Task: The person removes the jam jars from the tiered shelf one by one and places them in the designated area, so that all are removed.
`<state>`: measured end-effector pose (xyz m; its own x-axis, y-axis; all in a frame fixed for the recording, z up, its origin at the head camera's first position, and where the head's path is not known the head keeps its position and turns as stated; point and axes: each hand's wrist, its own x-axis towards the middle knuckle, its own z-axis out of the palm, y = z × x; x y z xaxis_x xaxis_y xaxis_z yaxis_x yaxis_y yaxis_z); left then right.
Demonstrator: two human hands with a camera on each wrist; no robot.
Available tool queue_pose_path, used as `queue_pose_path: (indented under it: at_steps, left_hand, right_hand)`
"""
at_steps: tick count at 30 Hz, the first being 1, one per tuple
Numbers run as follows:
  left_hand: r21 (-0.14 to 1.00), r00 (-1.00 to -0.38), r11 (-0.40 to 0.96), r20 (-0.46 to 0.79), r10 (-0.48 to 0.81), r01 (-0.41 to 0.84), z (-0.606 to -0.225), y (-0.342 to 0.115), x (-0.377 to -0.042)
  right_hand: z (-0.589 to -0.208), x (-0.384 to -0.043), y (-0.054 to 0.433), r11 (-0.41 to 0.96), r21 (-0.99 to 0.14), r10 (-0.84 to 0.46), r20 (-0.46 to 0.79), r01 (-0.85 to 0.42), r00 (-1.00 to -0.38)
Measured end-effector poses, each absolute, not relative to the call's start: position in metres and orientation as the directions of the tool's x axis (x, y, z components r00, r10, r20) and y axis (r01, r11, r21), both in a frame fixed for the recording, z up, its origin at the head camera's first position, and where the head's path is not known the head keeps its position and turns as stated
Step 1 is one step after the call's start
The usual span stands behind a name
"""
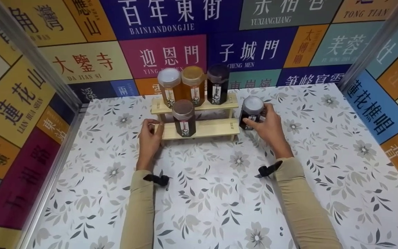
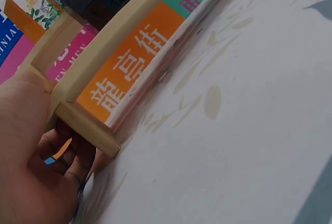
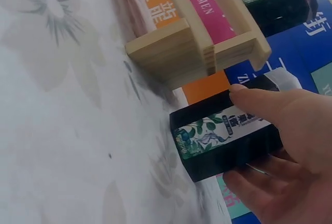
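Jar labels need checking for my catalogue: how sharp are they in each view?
Head view: the lower-shelf jar's label small and soft, fine print unreadable; left wrist view: same label cropped by the top edge; right wrist view: the held jar's label shows leaf artwork, smallest print blurred.

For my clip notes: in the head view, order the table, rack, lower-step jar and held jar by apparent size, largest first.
1. Table
2. Rack
3. Lower-step jar and held jar: about alike, and the held one is partly covered, so I leave them unranked.
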<state>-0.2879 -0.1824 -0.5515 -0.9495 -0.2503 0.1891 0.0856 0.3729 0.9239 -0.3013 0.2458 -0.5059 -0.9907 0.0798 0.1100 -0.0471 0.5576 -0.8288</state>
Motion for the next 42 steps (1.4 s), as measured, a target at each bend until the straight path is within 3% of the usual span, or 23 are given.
queue_pose_path:
  at_steps: [14, 25, 30, 35, 38, 42]
  left_hand:
    - [0.932, -0.952, 0.348, 0.195, -0.237, 0.104, -0.546, -0.182, -0.286]
    - [0.936, -0.948, 0.344, 0.173, -0.266, 0.074, -0.548, -0.18, -0.286]
    - [0.936, -0.948, 0.34, 0.184, -0.261, 0.089, -0.546, -0.182, -0.285]
    - [0.937, -0.948, 0.331, 0.198, -0.248, 0.11, -0.546, -0.181, -0.286]
    - [0.937, -0.95, 0.331, 0.197, -0.242, 0.11, -0.548, -0.181, -0.286]
    - [0.933, -0.947, 0.337, 0.216, -0.236, 0.129, -0.55, -0.18, -0.285]
  right_hand:
    - [-0.509, -0.344, 0.24, 0.583, -0.811, 0.019, 0.057, -0.035, -0.998]
    - [-0.515, -0.327, 0.239, 0.512, -0.857, 0.027, 0.092, -0.065, -0.995]
    - [-0.501, -0.31, 0.223, 0.468, -0.874, 0.13, 0.212, -0.129, -0.968]
    - [-0.488, -0.29, 0.198, 0.482, -0.827, 0.204, 0.427, -0.289, -0.881]
    - [-0.484, -0.277, 0.179, 0.455, -0.795, 0.178, 0.523, -0.402, -0.833]
    - [-0.481, -0.261, 0.151, 0.353, -0.794, 0.059, 0.546, -0.494, -0.835]
